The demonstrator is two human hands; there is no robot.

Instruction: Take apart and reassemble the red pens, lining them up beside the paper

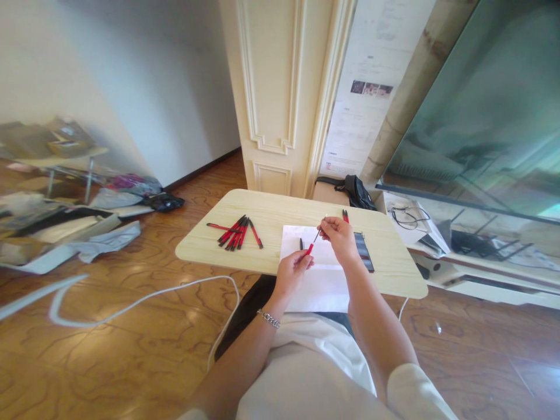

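Over a white sheet of paper (318,291), my left hand (293,273) is closed round a red pen barrel (310,249). My right hand (338,234) pinches a thin dark pen refill (318,234) by its upper part. The refill's lower end meets the open end of the barrel; whether it sits inside is too small to tell. A small black pen cap (301,244) lies on the paper just beyond my left hand. Further left on the table, several red pens with black ends (236,233) form a loose pile.
The light wooden table (201,248) has rounded corners. A dark phone-like slab (364,252) lies right of the paper, with red pens (345,216) behind it. A black bag (359,191) rests beyond the far edge. A white cable (175,287) crosses the floor at left.
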